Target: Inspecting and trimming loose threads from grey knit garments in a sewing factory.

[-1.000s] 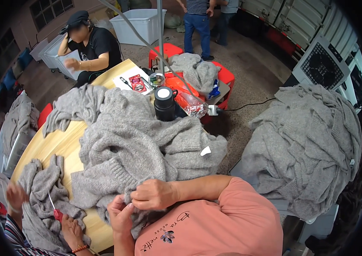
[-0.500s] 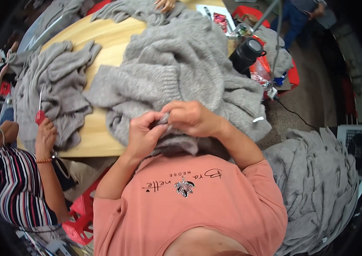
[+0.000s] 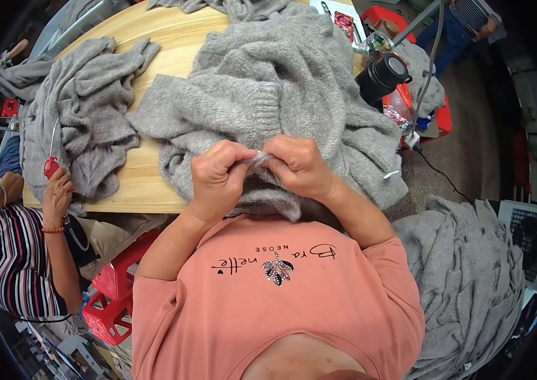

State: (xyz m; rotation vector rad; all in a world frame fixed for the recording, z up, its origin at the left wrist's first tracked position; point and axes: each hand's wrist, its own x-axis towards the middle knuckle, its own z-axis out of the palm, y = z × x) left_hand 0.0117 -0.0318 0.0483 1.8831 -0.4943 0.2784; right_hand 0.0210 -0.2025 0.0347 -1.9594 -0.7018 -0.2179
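A grey knitted sweater [image 3: 309, 76] lies bunched over the table's front edge, its ribbed band facing up in the middle. At its near edge, my left hand [image 3: 219, 176] pinches a small bit of the knit between thumb and curled fingers. My right hand [image 3: 301, 166] grips the same edge just to the right, fingers curled. A short stretch of knit [image 3: 259, 158] shows between the two thumbs. Whether anything small is held along with the fabric is hidden by the fingers.
On the wooden table [image 3: 148, 190], another grey knit heap [image 3: 85, 107] lies left. A person beside it holds a red-handled tool [image 3: 51, 166] with a thin metal shaft. At right stand a black bottle [image 3: 382, 77] and red crate [image 3: 444, 117]. A large grey knit pile [image 3: 465, 285] sits lower right.
My hands have drawn slightly apart, with the knit edge now showing between them. The whole view has shifted a little. A hand at the table's far side has left the picture.
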